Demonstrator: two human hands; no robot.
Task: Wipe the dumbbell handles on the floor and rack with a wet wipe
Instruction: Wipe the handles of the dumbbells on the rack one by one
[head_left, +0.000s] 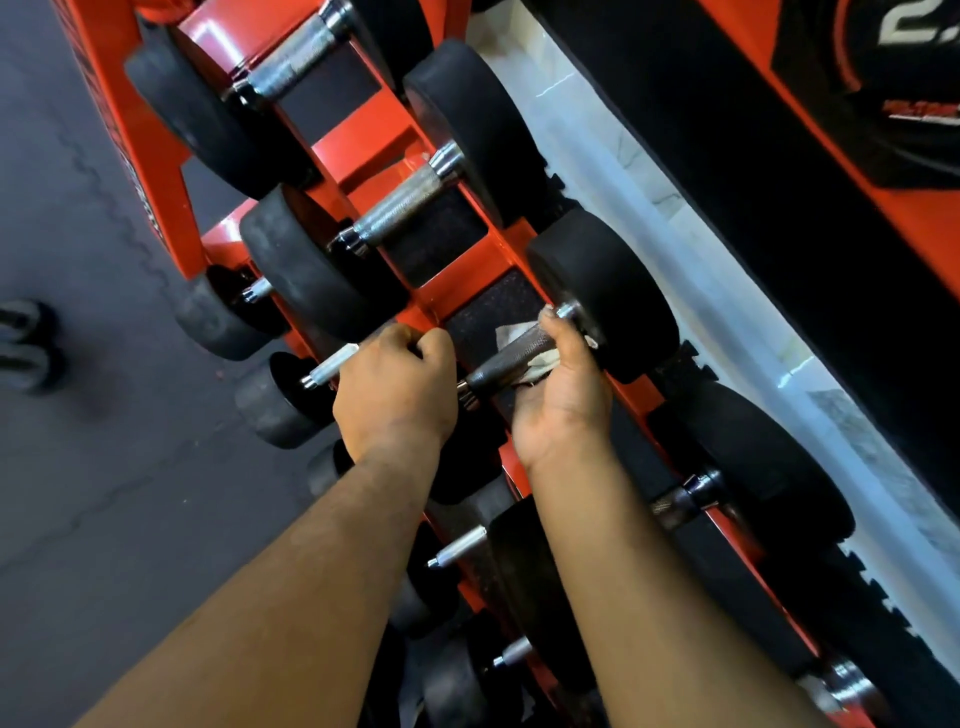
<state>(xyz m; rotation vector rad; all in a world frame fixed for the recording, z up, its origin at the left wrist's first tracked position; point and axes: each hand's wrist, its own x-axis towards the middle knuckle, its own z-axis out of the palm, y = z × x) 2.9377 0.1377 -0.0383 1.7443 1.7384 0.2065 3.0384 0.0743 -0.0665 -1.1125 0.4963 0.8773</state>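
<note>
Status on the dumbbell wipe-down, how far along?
Done: cannot tell from this picture; no handle visibly reads as cleaned. In hand: the right hand holds the wet wipe around one dumbbell handle on the red rack, and the left hand grips beside its near end. Left: possibly the two upper handles and those lower down.
</note>
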